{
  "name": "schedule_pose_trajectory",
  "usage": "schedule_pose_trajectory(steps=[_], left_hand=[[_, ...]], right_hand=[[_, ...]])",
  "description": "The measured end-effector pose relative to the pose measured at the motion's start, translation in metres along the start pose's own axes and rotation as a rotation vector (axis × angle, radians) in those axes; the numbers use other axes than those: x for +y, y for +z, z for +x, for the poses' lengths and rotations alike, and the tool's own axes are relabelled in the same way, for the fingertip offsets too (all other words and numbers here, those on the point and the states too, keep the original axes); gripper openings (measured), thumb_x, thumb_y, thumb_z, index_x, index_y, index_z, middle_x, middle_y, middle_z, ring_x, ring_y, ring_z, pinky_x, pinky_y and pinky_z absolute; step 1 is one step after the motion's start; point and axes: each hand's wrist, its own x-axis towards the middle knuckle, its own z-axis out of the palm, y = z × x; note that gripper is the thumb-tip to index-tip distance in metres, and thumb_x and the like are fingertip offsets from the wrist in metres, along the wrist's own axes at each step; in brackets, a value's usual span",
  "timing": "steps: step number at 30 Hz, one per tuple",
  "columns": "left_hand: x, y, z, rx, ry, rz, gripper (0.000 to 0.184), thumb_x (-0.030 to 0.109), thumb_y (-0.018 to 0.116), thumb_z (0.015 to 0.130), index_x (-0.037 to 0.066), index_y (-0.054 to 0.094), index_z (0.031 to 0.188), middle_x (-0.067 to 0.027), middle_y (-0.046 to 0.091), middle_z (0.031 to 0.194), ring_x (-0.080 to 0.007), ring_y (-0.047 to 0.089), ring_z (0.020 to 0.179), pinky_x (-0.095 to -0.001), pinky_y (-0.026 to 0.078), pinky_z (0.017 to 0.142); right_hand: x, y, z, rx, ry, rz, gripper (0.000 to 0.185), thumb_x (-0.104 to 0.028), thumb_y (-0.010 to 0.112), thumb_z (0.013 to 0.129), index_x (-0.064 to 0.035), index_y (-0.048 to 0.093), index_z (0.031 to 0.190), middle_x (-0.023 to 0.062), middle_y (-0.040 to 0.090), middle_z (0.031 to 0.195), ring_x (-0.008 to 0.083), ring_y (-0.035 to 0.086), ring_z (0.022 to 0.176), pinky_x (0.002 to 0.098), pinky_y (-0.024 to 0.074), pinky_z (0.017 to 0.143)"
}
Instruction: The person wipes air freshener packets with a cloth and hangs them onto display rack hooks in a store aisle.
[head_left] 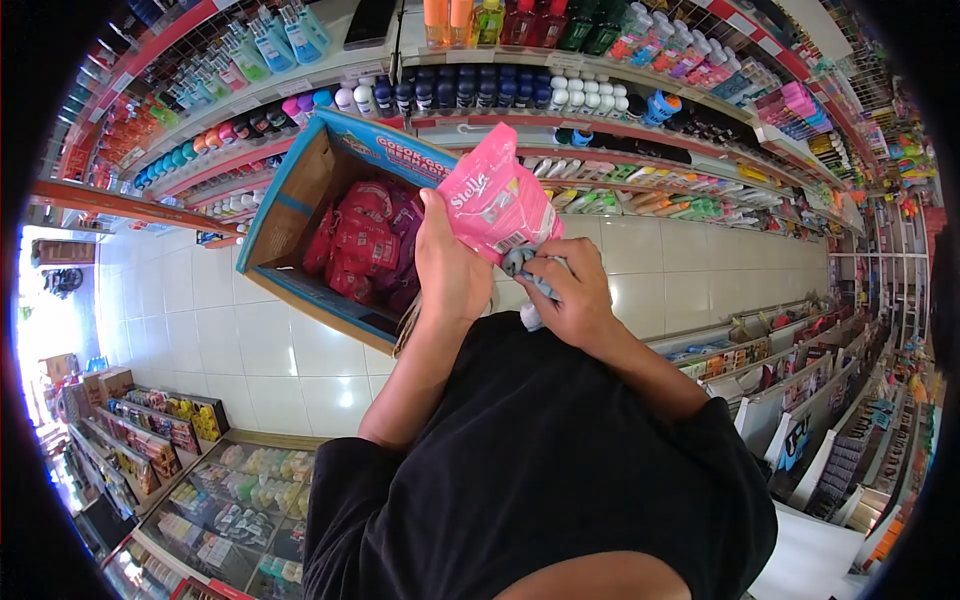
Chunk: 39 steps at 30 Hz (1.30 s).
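My left hand grips a pink pouch marked "Stella" by its left side, thumb on the front. The pouch is tilted, with a barcode near its lower end. A bunched grey-blue cloth is pinched in my right hand, right by the lower edge of the pouch. Whether the cloth presses on the pouch I cannot tell. Left of my left hand is an open cardboard box with a blue printed outside. Red-pink packets and purple packets lie inside it.
Shelves of bottles and tubes curve across the front. An orange bar juts in at left. Behind on the left stands a glass display case; racks of hanging goods stand to the right. The floor is tiled.
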Motion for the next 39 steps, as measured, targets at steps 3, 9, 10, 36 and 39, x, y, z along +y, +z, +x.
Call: schedule_pose_trajectory(steps=[3, 9, 10, 36, 39], left_hand=[[-0.011, 0.013, -0.009, 0.036, 0.049, 0.116, 0.046, 0.038, 0.027, 0.102, 0.001, 0.051, 0.116, -0.0108, 0.061, 0.109, -0.0224, 0.060, 0.097, -0.0343, 0.047, 0.085], [-0.010, 0.010, -0.004, -0.009, 0.008, 0.014, 0.051, 0.044, 0.028, 0.100, 0.003, 0.049, 0.122, -0.0110, 0.058, 0.120, -0.0262, 0.055, 0.110, -0.0408, 0.041, 0.097], [-0.008, 0.007, -0.003, -0.012, 0.004, 0.020, 0.051, 0.044, 0.028, 0.100, 0.003, 0.049, 0.122, -0.0110, 0.058, 0.120, -0.0262, 0.055, 0.110, -0.0408, 0.041, 0.097], [-0.145, 0.045, -0.031, -0.153, -0.173, 0.457, 0.038, 0.031, 0.036, 0.101, 0.003, 0.044, 0.125, -0.0085, 0.053, 0.120, -0.0182, 0.053, 0.112, -0.0351, 0.043, 0.097], [-0.158, 0.042, -0.034, -0.208, -0.113, 0.602, 0.037, 0.031, 0.036, 0.102, 0.001, 0.047, 0.121, -0.0072, 0.055, 0.118, -0.0152, 0.054, 0.108, -0.0316, 0.044, 0.094]], right_hand=[[-0.010, -0.001, 0.016, 0.129, -0.001, 0.056, 0.027, -0.006, 0.073, 0.069, -0.0091, 0.061, 0.093, 0.0061, 0.055, 0.094, 0.0275, 0.052, 0.082, 0.0378, 0.0394, 0.070], [-0.005, -0.006, 0.006, 0.127, -0.054, -0.109, 0.030, -0.009, 0.073, 0.066, -0.0112, 0.064, 0.095, 0.0043, 0.055, 0.096, 0.0260, 0.051, 0.082, 0.0376, 0.0394, 0.072], [0.005, -0.005, -0.003, 0.132, -0.049, -0.110, 0.030, -0.009, 0.073, 0.066, -0.0112, 0.064, 0.095, 0.0043, 0.055, 0.096, 0.0260, 0.051, 0.082, 0.0376, 0.0394, 0.072], [0.102, -0.103, -0.065, 0.502, 0.782, 1.074, 0.007, -0.008, 0.061, 0.088, -0.0005, 0.061, 0.087, -0.0005, 0.059, 0.084, 0.0058, 0.051, 0.079, 0.0207, 0.0404, 0.073], [0.111, -0.116, -0.082, 0.428, 0.787, 0.974, 0.010, -0.011, 0.061, 0.089, -0.0012, 0.062, 0.088, -0.0004, 0.059, 0.084, 0.0058, 0.050, 0.080, 0.0209, 0.0403, 0.074]])
